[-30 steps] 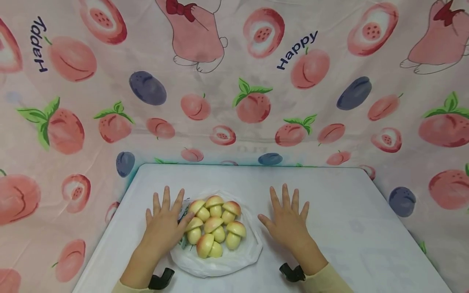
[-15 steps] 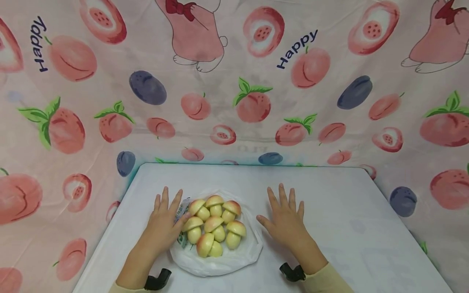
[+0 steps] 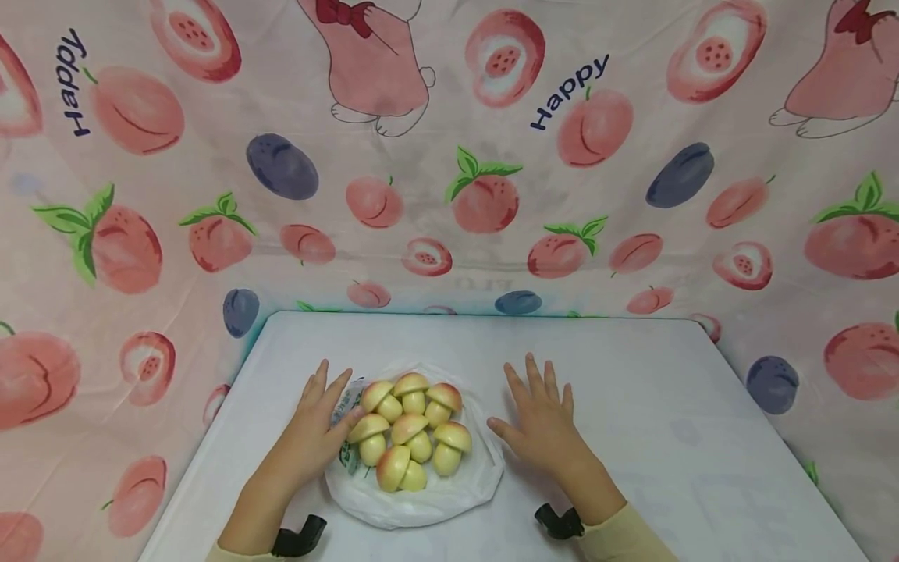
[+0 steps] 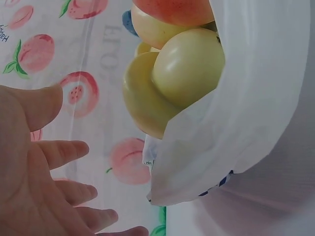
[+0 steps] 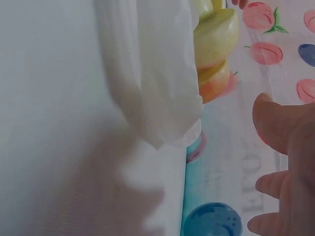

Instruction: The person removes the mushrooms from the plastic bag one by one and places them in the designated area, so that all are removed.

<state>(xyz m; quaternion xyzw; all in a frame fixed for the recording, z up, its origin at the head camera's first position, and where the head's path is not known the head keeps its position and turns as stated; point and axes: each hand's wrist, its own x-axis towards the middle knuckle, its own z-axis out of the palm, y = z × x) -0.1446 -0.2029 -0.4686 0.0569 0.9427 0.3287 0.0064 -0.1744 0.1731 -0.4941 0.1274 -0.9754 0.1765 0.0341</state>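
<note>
Several yellow mushroom-shaped pieces (image 3: 410, 429) with reddish caps sit in a white plastic bag (image 3: 393, 511) whose edge is rolled down. My left hand (image 3: 314, 437) is beside the bag's left side, fingers spread and thumb toward the nearest pieces. In the left wrist view, that hand (image 4: 34, 167) is apart from the pieces (image 4: 189, 69) and the bag (image 4: 221, 142). My right hand (image 3: 544, 429) is just right of the bag with fingers straight and spread. The right wrist view has its thumb and some fingers away from the bag (image 5: 152, 73). Neither hand holds anything.
A white table (image 3: 667, 453) carries the bag. Behind it hangs a pink fruit-print cloth (image 3: 435, 101), which also lies along both sides. A black strap piece (image 3: 300, 537) is at the left wrist and another black piece (image 3: 559, 521) at the right.
Both hands have shifted slightly leftward. My left hand has turned more side-on and its thumb has drawn back a little from over the pieces. The bag and pieces stay put.
</note>
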